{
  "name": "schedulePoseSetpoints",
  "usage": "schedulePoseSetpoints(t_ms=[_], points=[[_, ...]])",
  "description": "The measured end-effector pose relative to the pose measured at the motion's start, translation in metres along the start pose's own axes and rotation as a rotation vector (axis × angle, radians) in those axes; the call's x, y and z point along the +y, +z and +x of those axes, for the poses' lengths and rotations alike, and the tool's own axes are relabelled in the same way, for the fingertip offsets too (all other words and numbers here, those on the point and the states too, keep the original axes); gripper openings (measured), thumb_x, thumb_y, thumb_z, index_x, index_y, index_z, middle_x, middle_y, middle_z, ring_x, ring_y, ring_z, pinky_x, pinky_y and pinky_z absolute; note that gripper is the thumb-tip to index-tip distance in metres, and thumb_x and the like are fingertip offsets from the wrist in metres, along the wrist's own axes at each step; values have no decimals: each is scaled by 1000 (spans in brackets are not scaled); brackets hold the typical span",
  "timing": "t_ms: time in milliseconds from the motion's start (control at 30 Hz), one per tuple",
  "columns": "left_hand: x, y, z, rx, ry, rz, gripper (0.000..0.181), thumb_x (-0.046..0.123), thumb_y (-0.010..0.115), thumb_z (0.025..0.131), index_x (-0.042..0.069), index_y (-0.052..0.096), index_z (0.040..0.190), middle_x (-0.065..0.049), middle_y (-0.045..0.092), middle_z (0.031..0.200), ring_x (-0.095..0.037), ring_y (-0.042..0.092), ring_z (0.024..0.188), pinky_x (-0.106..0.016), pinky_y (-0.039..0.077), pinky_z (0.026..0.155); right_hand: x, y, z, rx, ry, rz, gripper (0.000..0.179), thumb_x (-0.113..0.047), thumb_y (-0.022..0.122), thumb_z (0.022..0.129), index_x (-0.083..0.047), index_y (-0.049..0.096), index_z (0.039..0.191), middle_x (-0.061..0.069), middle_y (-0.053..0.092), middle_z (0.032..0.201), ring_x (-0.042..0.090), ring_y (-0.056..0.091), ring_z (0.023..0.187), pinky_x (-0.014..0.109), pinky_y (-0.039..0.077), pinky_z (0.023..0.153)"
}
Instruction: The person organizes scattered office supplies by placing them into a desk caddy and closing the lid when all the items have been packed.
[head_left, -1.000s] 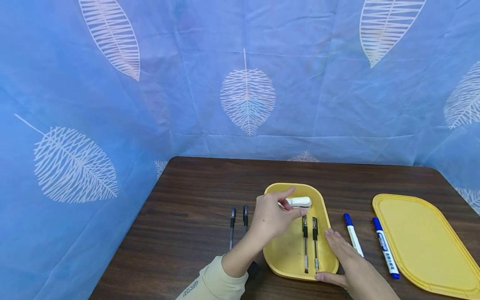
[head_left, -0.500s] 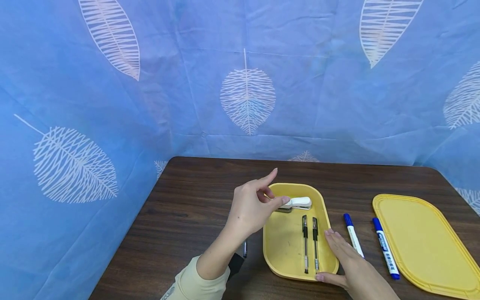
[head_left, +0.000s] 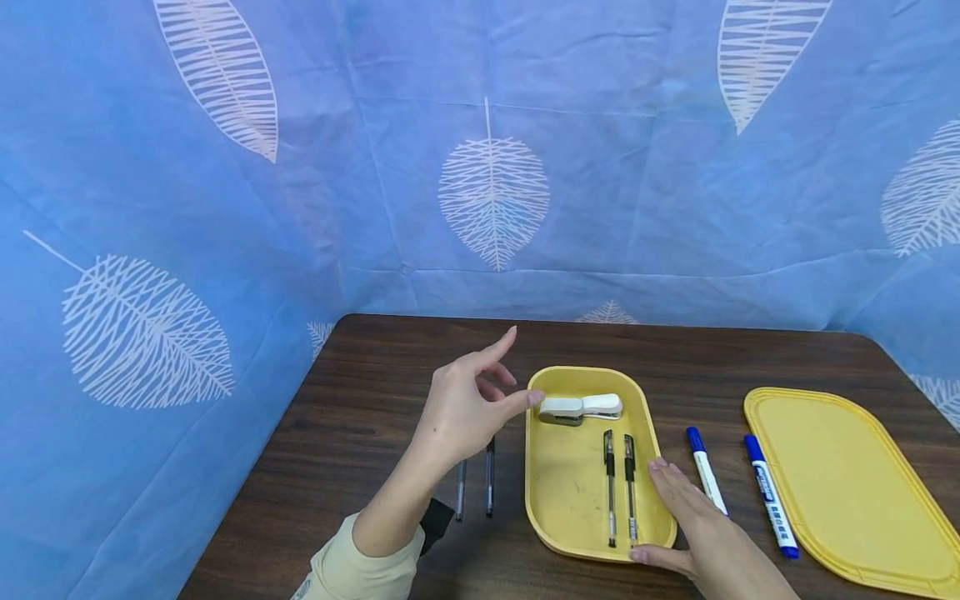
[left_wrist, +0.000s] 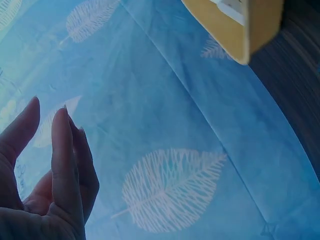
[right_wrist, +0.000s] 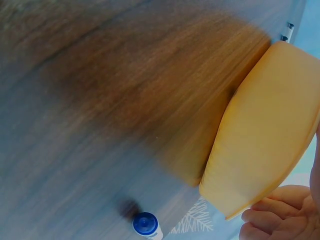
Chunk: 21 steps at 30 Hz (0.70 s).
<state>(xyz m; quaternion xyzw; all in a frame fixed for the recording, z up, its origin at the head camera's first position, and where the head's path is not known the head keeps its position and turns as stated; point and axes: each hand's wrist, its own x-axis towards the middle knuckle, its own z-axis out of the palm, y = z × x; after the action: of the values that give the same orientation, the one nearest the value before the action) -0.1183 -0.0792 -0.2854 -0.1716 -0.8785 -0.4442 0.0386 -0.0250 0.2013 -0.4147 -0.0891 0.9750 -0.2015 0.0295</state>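
Observation:
A white stapler [head_left: 562, 408] lies across the far end of a yellow plastic box [head_left: 566, 492]. Two black gel pens, a left one [head_left: 611, 492] and a right one [head_left: 631, 492], lie side by side in the same box. Beyond the box's left rim my left hand [head_left: 453, 412] hovers with nothing in it, thumb apart from the fingers; the left wrist view also has this empty hand [left_wrist: 55, 190]. My right hand [head_left: 701, 529] rests at the box's near right corner, its fingers along the right wall and its thumb at the front rim.
Two more pens [head_left: 491, 479] lie on the dark wooden table [head_left: 337, 467], partly behind my left arm. Right of the box are two blue-capped markers, one [head_left: 707, 471] nearer the box and another [head_left: 772, 496] by the yellow lid [head_left: 862, 492]. A blue leaf-patterned cloth [head_left: 600, 208] hangs behind.
My left hand has moved left, from over the stapler to outside the box, uncovering the stapler. The right hand has stayed at the box corner.

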Motion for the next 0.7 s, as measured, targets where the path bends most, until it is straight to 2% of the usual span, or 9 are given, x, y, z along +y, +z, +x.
schedulePoseSetpoints(t_ms=[233, 467, 700], points=[[-17, -8, -4, 34, -47, -5, 74, 30, 79, 80, 30, 44, 145, 1, 67, 93, -5, 60, 70, -21, 53, 61, 1, 2, -1, 41, -27, -13, 103, -61, 72, 70, -2, 37, 148, 23, 40, 150, 43, 42, 134, 57, 45, 97], [-30, -15, -6, 62, -78, -3, 75, 32, 80, 80, 33, 43, 145, 0, 68, 94, -7, 61, 71, -25, 53, 63, 0, 1, -1, 24, -12, -5, 104, -62, 71, 71, -4, 35, 149, 22, 40, 150, 44, 40, 135, 57, 45, 96], [-53, -17, -6, 33, -102, 17, 79, 27, 80, 80, 32, 39, 148, -2, 68, 94, -7, 62, 69, -24, 52, 59, 1, 2, -2, 32, -18, -3, 103, -62, 71, 71, -4, 36, 148, 22, 41, 150, 43, 41, 135, 57, 45, 96]])
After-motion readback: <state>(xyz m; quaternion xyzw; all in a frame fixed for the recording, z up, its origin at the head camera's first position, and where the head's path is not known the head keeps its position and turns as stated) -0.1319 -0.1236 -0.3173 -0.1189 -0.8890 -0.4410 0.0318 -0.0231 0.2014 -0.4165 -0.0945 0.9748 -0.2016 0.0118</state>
